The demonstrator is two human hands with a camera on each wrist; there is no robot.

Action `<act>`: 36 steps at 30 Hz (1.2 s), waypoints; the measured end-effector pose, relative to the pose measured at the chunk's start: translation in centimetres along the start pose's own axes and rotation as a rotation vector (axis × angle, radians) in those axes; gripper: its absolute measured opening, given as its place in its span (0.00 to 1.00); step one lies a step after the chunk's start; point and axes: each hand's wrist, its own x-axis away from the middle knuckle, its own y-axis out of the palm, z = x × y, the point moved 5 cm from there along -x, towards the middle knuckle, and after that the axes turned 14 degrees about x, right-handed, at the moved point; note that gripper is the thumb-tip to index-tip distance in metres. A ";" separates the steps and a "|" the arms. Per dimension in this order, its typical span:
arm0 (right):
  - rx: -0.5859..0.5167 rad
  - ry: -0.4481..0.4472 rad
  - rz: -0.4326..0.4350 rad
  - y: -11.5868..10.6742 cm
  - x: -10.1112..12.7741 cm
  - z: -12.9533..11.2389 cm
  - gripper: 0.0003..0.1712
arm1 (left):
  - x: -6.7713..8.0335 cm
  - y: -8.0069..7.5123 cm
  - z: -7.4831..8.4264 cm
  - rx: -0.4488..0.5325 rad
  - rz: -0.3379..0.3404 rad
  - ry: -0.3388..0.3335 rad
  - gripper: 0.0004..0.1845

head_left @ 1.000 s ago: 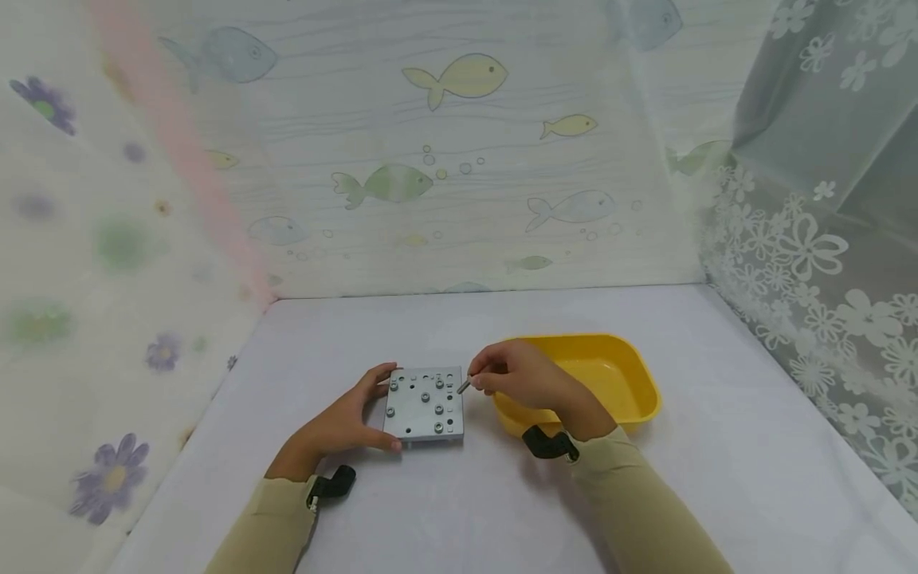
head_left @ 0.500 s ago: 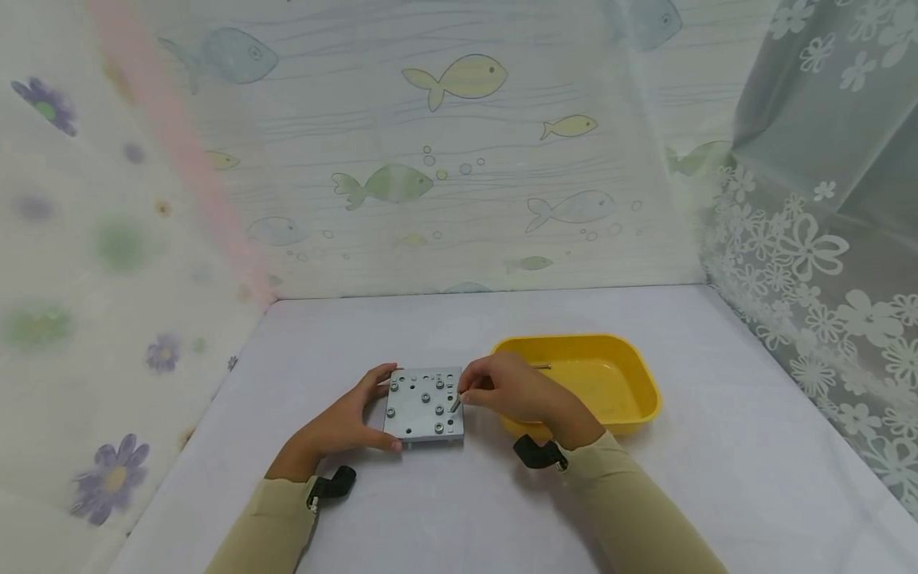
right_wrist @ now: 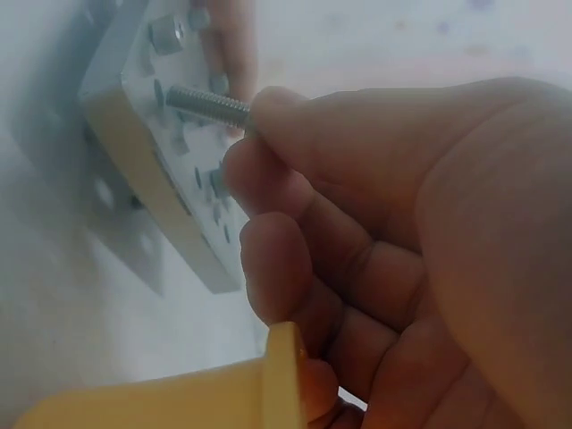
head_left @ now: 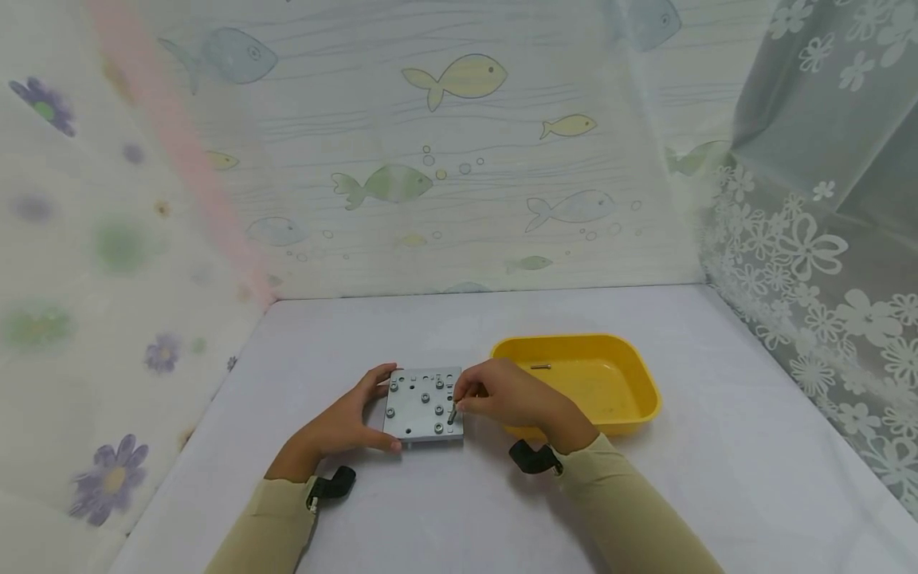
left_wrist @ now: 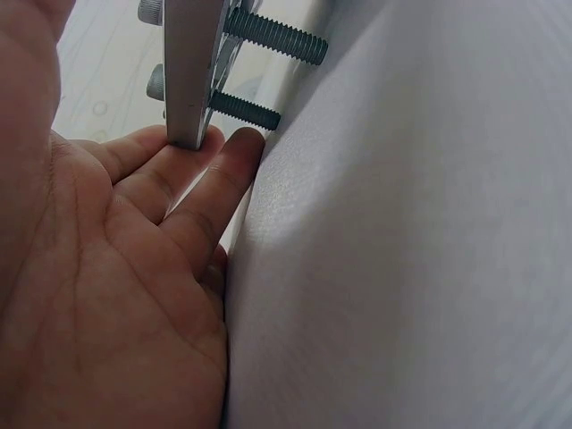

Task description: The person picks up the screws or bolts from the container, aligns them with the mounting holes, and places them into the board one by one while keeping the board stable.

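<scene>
Fingers (right_wrist: 268, 134) of right hand (head_left: 502, 396) pinching a bolt (right_wrist: 207, 102), its head hidden; left hand (head_left: 344, 422) steadying plate (head_left: 423, 406).

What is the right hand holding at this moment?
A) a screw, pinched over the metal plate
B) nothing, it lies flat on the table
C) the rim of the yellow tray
A: the right hand pinches a threaded screw in its fingertips, just over the holes of the metal plate.

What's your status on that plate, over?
Left hand steadies metal plate by its edge. Right hand pinches screw, tip at plate. Yellow tray beside, nothing blocking.
</scene>
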 end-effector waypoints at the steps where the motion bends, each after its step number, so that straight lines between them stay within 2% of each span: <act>1: 0.004 -0.001 -0.002 0.0 0.0 0.0 0.03 | 0.0 0.0 0.0 0.002 -0.001 0.001 0.71; 16: 0.027 0.004 0.003 0.0 0.0 -0.8 0.02 | 0.1 0.0 0.1 0.007 -0.007 -0.013 0.71; 36: 0.072 0.098 -0.016 0.8 -0.4 -1.0 0.05 | 0.0 0.0 0.0 0.009 -0.008 -0.013 0.70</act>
